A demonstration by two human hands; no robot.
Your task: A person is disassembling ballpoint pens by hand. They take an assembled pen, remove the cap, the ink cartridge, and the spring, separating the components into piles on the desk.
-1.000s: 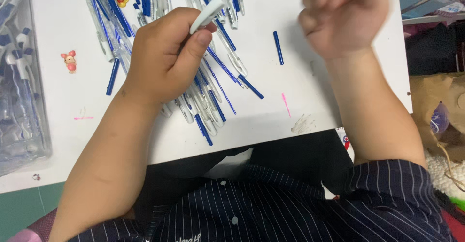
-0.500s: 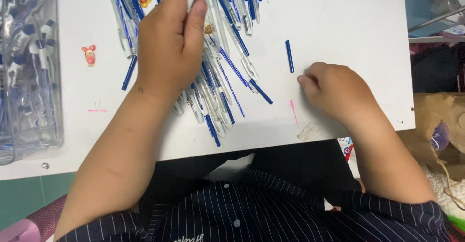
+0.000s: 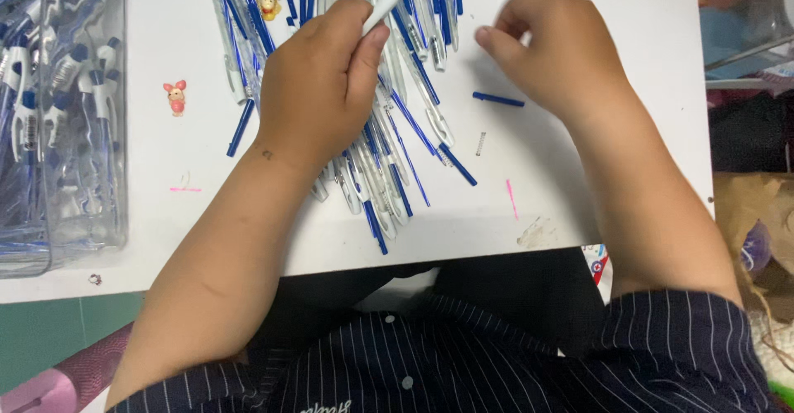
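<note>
Pen assembly mid-batch: one barrel in hand, most parts still loose.

Left hand (image 3: 318,90) has its fingers closed round a white plastic pen barrel (image 3: 387,1), tip poking up and right past the thumb. Right hand (image 3: 554,53) hovers just right of it, fingers curled and pinched together; can't tell if anything is between them. Just below the right fingers lie a short blue plastic pen piece (image 3: 498,99) and a small metal spring (image 3: 480,143), both loose on the white counter (image 3: 595,190). Under and around the left fingers is a heap of clear barrels and blue refills (image 3: 397,157), unassembled by the look of it. Far left of the left hand, a clear plastic box of finished-looking blue-and-white pens (image 3: 58,115) holds a fair stack. My read: some done, big pile left, current pen not yet together.
</note>
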